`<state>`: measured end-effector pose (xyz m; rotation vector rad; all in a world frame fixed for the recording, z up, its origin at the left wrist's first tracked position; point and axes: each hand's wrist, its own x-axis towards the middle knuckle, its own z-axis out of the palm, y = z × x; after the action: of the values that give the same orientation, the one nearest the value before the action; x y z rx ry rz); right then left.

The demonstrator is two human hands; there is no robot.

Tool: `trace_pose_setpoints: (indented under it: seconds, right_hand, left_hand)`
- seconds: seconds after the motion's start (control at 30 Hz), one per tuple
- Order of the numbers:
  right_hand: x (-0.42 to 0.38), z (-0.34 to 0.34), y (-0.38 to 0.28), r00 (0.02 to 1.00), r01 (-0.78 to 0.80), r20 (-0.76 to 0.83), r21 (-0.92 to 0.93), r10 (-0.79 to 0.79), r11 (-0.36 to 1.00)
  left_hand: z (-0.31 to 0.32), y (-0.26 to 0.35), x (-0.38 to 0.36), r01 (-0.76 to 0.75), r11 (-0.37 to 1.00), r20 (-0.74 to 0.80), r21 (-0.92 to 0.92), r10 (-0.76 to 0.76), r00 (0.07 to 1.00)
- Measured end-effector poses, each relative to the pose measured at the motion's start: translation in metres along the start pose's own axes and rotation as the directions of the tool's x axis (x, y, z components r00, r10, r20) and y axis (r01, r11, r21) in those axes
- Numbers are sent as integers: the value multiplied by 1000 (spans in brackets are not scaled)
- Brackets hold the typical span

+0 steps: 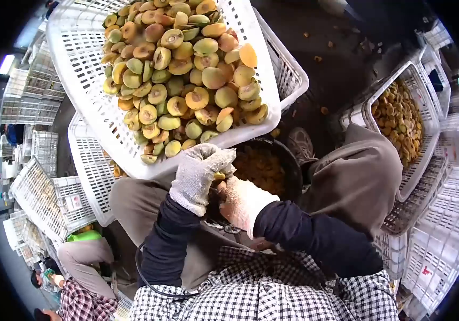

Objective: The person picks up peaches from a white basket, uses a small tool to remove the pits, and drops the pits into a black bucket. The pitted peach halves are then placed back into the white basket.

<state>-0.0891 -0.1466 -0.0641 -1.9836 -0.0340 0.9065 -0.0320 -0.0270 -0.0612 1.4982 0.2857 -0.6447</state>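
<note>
My left hand (197, 176), in a whitish knit glove, is closed with a small yellow-green piece of apricot (219, 175) pinched at its fingertips. Right against it, my right hand (244, 204), also gloved, has its fingers curled in; what they hold is hidden. Just beyond both hands, a white plastic crate (143, 170) is tilted toward me, heaped with halved apricots (186, 80), green to orange, some with cut faces showing. Below the hands and partly covered by them stands a black bucket (292, 170) containing orange fruit pieces (261, 167).
Another crate (366, 115) of halved fruit stands to the right of my knee. Stacked white crates (438, 230) line the right side, with more crates (39, 198) at left. A person in a checked shirt (85, 299) sits at lower left. Fruit scraps (318, 59) lie on the floor.
</note>
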Motion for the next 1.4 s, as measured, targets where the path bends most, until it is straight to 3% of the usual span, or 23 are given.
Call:
trace_pose_setpoints:
  seconds: [0.1, 0.17, 0.27, 0.33, 0.4, 0.5, 0.6, 0.67, 0.77, 0.9, 0.93, 0.97, 1.0, 1.03, 1.07, 1.13, 1.17, 1.2, 1.23, 1.27, 1.33, 1.37, 1.4]
  right_hand:
    - [1, 3, 5, 989, 130, -68, -26, -131, 991]
    - [3, -7, 1, 931, -297, 326, 417, 164, 859]
    - [-4, -18, 4, 932, -236, 362, 649, -20, 723]
    - [-8, -26, 0, 914, -326, 404, 683, 33, 654]
    - [-11, -34, -8, 912, -330, 406, 665, 46, 669]
    - [-9, -28, -15, 933, -290, 342, 539, 110, 791]
    - [-19, -26, -24, 966, -205, 205, 246, 156, 947]
    - [-15, -5, 1, 1000, 3, -25, 71, -1, 997]
    - [-28, -8, 18, 990, 46, -127, -57, -53, 997]
    - [-39, -15, 34, 967, -65, -253, -273, -6, 960]
    - [-46, -18, 40, 958, -47, -284, -226, -20, 973]
    - [-47, -21, 47, 949, -25, -310, -247, -54, 969]
    - [-46, -23, 56, 938, -7, -336, -268, -86, 963]
    - [-36, -23, 79, 937, -125, -348, -365, -11, 923]
    - [-24, -22, 95, 925, -239, -375, -452, 61, 860]
    - [-37, -24, 84, 902, -210, -429, -328, 53, 921]
    - [-40, -26, 83, 911, -185, -408, -274, 60, 944]
    - [-43, -29, 87, 920, -164, -385, -221, 68, 961]
    - [-35, -30, 106, 919, -357, -312, -401, 241, 844]
    - [-19, -25, 140, 900, -393, -161, -701, 405, 595]
    - [-28, -24, 142, 925, -379, -237, -626, 297, 682]
    - [-38, -33, 106, 899, -433, -283, -459, 334, 776]
    - [-48, -40, 82, 923, -373, -255, -396, 289, 839]
  left_hand:
    - [-3, 7, -1, 36, 985, 87, 169, -52, 995]
    - [-1, 10, -6, 128, 986, 69, 109, -136, 988]
    - [-10, -4, 1, 17, 999, 162, 45, -24, 987]
    - [-10, -2, 0, -23, 995, 204, -100, 43, 978]
    - [-9, -2, -3, -54, 969, 194, -243, 103, 976]
    - [-5, -6, -2, 138, 867, 115, -478, -94, 989]
    - [-17, -6, 11, 224, 507, 195, -833, -112, 974]
    - [-33, 0, 21, 204, 346, 187, -916, -82, 979]
    - [-44, 11, 15, 51, 511, 98, -858, 65, 993]
    - [-74, 45, -25, -251, 717, -151, -651, 202, 968]
    - [-94, 57, -39, -349, 792, -226, -500, 269, 936]
    - [-138, 54, -31, -459, 737, -288, -496, 359, 888]
    - [-156, 68, -50, -536, 838, -340, -100, 477, 810]
    - [-144, 86, -54, -607, 794, -595, 40, 507, 624]
    - [-212, 71, -31, -133, 637, -571, 759, 750, 333]
    - [-200, 82, -30, -45, 449, -445, 892, 891, 90]
    - [-188, 81, -16, -604, 646, -615, 467, 728, 304]
    - [-147, 86, -23, -476, 654, -541, 588, 755, 370]
    - [-139, 77, -9, -359, 678, -436, 641, 707, 557]
    - [-117, 74, 0, -242, 537, -260, 808, 694, 672]
    - [-86, 51, 33, -68, 82, 9, 994, 573, 820]
    - [-75, 38, 48, 81, -180, 12, 980, 461, 887]
    - [-91, -17, 79, 103, -330, 217, 938, 795, 567]
